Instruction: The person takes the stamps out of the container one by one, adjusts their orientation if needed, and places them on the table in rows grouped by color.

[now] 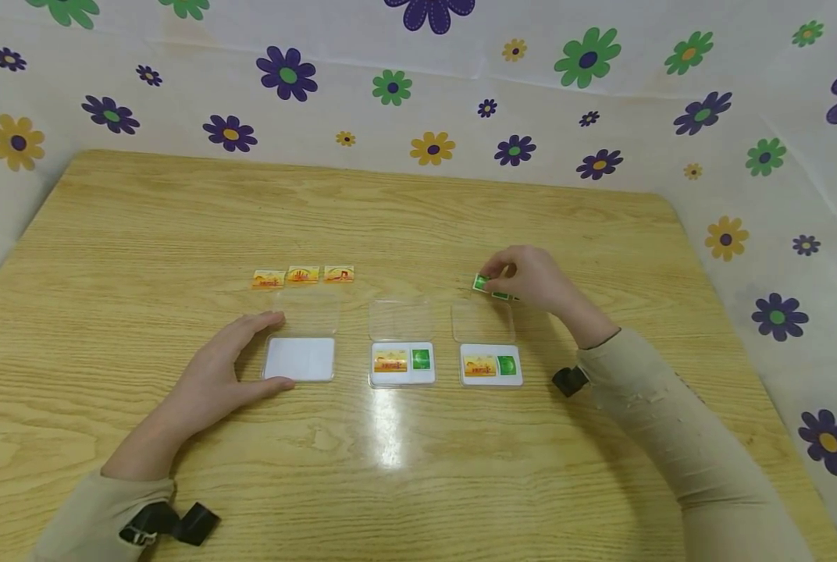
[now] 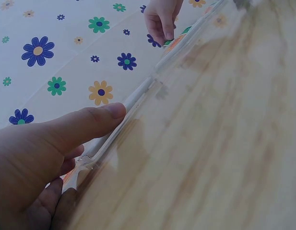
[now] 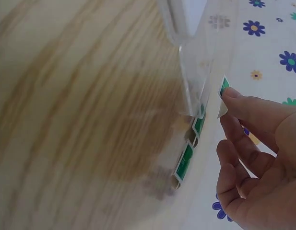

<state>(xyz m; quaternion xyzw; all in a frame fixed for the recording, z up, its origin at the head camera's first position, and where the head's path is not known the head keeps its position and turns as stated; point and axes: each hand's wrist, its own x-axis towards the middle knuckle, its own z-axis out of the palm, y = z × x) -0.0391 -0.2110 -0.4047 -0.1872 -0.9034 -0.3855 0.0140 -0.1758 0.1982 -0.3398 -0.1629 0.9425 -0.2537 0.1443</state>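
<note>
Pinching a green stamp between thumb and fingertip in the right hand, with the other fingers bent in toward the palm. Spreading the left hand around the left side of the left case, with the thumb at the near edge and the index finger by the side of the clear lid. Impossible to tell how firmly pressed.

Directly below the right hand, lying on the table, two more green stamps, near each other and, from the head view, partly hidden behind the fingers. Beside the left palm, inside the left case, a white lining, with the lid folded back on the far side.

Between the hands, to the right of the left thumb, the middle case, with its lid folded back too, holding one yellow stamp and one green. Nearer the body than the right hand, and left of that wrist, the right case, likewise lidded and filled.

Just past the left fingertips, side by side in a row, three yellow stamps with red printing. Around the wrists, beige sleeves and black mounts. Well beyond both hands, a flowered cloth.
</note>
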